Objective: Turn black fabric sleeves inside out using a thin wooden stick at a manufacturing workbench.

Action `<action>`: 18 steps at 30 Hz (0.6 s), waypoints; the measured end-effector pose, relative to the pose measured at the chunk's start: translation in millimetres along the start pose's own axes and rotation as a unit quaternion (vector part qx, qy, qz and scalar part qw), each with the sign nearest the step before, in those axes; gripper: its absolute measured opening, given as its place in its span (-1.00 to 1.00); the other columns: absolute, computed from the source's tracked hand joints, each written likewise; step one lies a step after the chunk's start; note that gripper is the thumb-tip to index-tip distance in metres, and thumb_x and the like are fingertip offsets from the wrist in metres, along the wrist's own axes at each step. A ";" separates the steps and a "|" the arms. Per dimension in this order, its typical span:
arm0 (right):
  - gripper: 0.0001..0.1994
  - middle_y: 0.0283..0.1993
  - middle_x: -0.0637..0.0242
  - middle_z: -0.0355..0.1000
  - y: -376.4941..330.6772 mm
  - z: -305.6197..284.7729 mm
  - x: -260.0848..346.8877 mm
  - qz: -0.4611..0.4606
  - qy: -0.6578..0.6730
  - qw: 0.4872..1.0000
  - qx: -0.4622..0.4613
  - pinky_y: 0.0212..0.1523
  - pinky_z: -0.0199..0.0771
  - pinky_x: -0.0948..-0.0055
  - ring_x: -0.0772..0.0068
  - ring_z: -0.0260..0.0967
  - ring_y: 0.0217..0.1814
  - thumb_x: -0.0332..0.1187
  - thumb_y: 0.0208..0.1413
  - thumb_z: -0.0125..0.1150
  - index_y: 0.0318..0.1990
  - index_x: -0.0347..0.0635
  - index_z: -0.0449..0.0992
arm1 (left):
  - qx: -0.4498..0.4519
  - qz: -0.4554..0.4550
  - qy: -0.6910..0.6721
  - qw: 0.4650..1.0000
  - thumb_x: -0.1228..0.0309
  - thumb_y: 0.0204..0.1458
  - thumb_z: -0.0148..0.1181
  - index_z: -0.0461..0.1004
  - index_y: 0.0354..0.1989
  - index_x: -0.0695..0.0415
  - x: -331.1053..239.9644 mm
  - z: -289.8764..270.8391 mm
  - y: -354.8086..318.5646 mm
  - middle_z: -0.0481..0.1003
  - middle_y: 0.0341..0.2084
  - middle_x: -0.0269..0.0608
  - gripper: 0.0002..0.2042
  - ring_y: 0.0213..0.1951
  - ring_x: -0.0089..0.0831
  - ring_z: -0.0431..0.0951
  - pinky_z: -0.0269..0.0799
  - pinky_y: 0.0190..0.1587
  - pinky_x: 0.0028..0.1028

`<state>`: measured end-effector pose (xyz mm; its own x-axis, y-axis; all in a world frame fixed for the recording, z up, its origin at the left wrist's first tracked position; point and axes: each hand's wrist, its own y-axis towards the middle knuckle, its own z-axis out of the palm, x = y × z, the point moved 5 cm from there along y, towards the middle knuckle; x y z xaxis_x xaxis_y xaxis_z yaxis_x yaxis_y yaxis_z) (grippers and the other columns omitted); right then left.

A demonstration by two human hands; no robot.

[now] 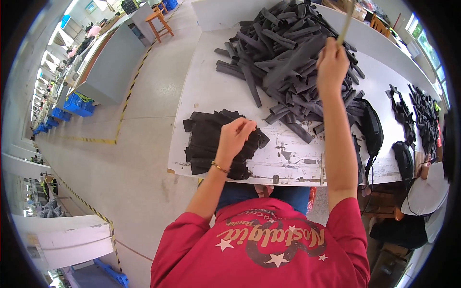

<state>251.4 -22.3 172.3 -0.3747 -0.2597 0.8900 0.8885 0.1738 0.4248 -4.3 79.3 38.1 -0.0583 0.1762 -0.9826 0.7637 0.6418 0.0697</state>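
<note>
Black fabric strips (218,144) are sitting stacked at the bench's (201,86) near left edge, under the left hand (234,137) gripping them. The right hand (332,65) is holding a tan stick (345,21) up over the big pile (293,62).

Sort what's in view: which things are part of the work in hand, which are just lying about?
In use:
- left hand on the stacked dark strips
- right hand raised, gripping a pale stick
- big loose heap of dark strips
- white table

Lying about:
- black pouches at the table's right
- dark pieces at far right
- wooden stool
- blue crates
</note>
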 end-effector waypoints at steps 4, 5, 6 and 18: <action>-0.79 -0.53 0.53 0.17 0.3 -22.9 -25.8 0.043 0.015 0.998 0.030 -0.59 0.04 0.69 0.75 0.06 -0.55 -0.29 0.25 -0.04 -0.16 -0.29 0.36 | 0.089 0.261 0.275 0.921 0.42 -0.16 0.29 0.51 -0.46 0.16 8.2 -3.7 -1.3 0.48 -0.47 -0.26 -0.88 -0.33 -0.36 0.45 0.39 -0.20 -0.43; -0.80 -0.52 0.53 0.16 -21.4 -25.4 -30.5 0.057 -0.017 0.996 0.070 -0.58 0.03 0.70 0.76 0.05 -0.55 -0.30 0.26 -0.05 -0.14 -0.27 0.35 | 0.086 0.259 0.276 0.922 0.42 -0.16 0.29 0.51 -0.46 0.16 19.3 -7.5 0.8 0.48 -0.47 -0.26 -0.88 -0.33 -0.36 0.45 0.39 -0.20 -0.43; -0.80 -0.51 0.53 0.15 -49.9 -32.1 -34.3 0.069 -0.051 0.990 0.110 -0.58 0.02 0.72 0.76 0.04 -0.54 -0.32 0.27 -0.06 -0.11 -0.26 0.33 | 0.099 0.253 0.288 0.918 0.43 -0.19 0.29 0.52 -0.42 0.14 31.8 -9.2 3.0 0.49 -0.40 -0.27 -0.86 -0.24 -0.30 0.43 0.36 -0.13 -0.39; -0.82 -0.46 0.04 0.38 -189.2 -169.2 -52.0 -0.010 -0.356 0.847 0.395 -0.44 0.32 0.38 0.16 0.39 -0.48 -0.45 0.11 0.09 -0.14 -0.26 0.40 | 0.178 0.167 0.312 0.918 0.40 -0.13 0.26 0.55 -0.38 0.15 51.3 -4.3 28.1 0.47 -0.38 -0.28 -0.86 -0.22 -0.27 0.42 0.36 -0.13 -0.41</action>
<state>147.6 -202.3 17.7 -0.7029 0.3197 0.6353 0.5305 0.8307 0.1689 11.4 109.5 -9.5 -0.0549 0.7833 -0.6192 0.9615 0.2088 0.1789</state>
